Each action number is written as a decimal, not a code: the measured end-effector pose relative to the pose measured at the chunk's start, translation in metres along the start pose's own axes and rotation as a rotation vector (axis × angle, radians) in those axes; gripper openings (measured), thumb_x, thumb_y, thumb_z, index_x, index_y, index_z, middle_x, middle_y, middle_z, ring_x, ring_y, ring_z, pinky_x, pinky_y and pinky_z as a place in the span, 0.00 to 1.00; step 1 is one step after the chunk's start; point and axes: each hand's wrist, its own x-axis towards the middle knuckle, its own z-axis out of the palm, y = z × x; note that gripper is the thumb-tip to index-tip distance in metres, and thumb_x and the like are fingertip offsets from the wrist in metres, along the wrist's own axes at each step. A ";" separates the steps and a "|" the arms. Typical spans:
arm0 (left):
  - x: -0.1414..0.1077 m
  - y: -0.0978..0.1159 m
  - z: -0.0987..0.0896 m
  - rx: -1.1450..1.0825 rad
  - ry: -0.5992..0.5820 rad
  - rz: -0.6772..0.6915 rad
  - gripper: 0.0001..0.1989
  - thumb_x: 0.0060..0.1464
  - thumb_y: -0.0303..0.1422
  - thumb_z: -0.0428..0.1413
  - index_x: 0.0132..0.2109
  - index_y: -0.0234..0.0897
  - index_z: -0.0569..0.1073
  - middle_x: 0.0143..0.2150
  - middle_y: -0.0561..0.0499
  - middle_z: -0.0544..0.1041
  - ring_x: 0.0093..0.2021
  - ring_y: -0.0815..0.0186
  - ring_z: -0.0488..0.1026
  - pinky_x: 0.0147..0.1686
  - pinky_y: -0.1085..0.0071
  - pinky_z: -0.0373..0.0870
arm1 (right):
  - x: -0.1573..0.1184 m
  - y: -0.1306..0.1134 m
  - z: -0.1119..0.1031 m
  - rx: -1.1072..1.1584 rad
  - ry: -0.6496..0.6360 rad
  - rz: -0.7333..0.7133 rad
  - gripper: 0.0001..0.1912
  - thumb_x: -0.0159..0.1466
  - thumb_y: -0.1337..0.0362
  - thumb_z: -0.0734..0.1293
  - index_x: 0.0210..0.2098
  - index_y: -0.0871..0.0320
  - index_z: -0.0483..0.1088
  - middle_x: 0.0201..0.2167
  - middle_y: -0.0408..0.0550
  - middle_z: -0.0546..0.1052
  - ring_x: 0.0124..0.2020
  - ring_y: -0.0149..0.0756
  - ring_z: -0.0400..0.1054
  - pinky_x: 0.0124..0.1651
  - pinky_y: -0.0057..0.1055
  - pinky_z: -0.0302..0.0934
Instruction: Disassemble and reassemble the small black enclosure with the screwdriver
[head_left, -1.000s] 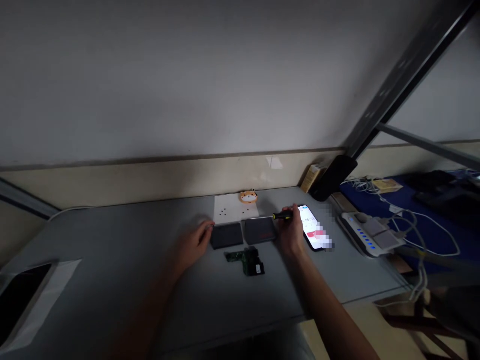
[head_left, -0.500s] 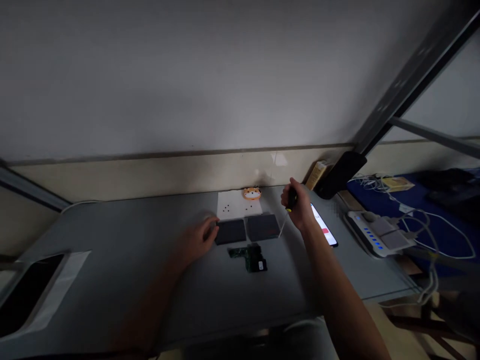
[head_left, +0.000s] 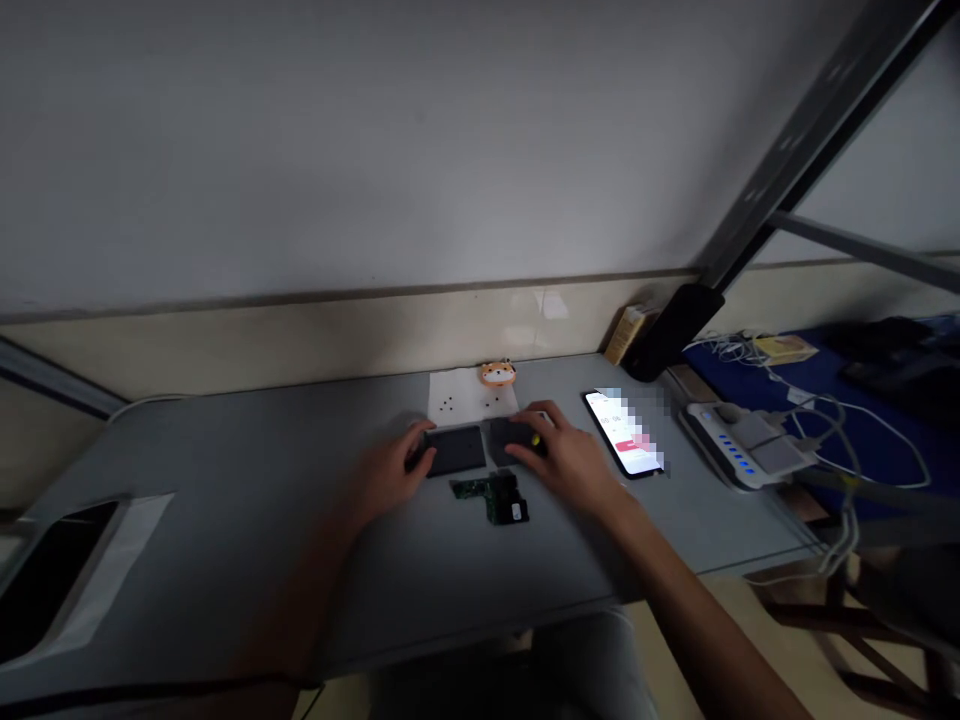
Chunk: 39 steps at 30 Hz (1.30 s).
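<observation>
A dark, flat rectangular panel lies on the grey table with my left hand at its left end, thumb and fingers closed about the edge. Beside it is a second dark panel, partly covered by my right hand. That hand's thumb and fingertips reach over this panel, and the yellow part of a screwdriver shows between them; the rest of the tool is hidden. Nearer to me rests a green circuit board with a black part and a small white label.
Small dark screws lie in two groups on a white paper, by an orange animal-faced case. Right of my hand is a lit phone, then a power strip with cables. A dark tablet-like object lies far left.
My right hand has come down and left with the screwdriver, from above the table to the right panel. The phone is now uncovered. My left hand stays at the left panel.
</observation>
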 end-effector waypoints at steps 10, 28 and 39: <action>-0.002 0.006 0.004 -0.007 0.023 0.019 0.19 0.64 0.39 0.49 0.56 0.42 0.78 0.37 0.48 0.82 0.37 0.57 0.80 0.39 0.66 0.72 | -0.009 -0.003 0.005 -0.199 -0.152 -0.100 0.20 0.69 0.62 0.69 0.61 0.48 0.74 0.66 0.53 0.72 0.47 0.44 0.81 0.48 0.42 0.77; 0.007 0.001 -0.001 0.104 0.043 -0.039 0.09 0.56 0.30 0.51 0.38 0.41 0.77 0.28 0.51 0.74 0.32 0.61 0.73 0.38 0.68 0.68 | -0.049 -0.016 0.018 -0.269 -0.257 -0.225 0.15 0.67 0.52 0.72 0.52 0.48 0.78 0.60 0.53 0.79 0.43 0.48 0.82 0.40 0.41 0.77; 0.007 0.000 -0.001 0.134 0.011 0.009 0.10 0.57 0.28 0.53 0.42 0.40 0.77 0.30 0.51 0.75 0.33 0.60 0.75 0.41 0.67 0.70 | 0.046 -0.044 0.013 -0.407 -0.330 -0.184 0.19 0.69 0.51 0.70 0.56 0.50 0.77 0.63 0.51 0.75 0.44 0.47 0.81 0.42 0.37 0.70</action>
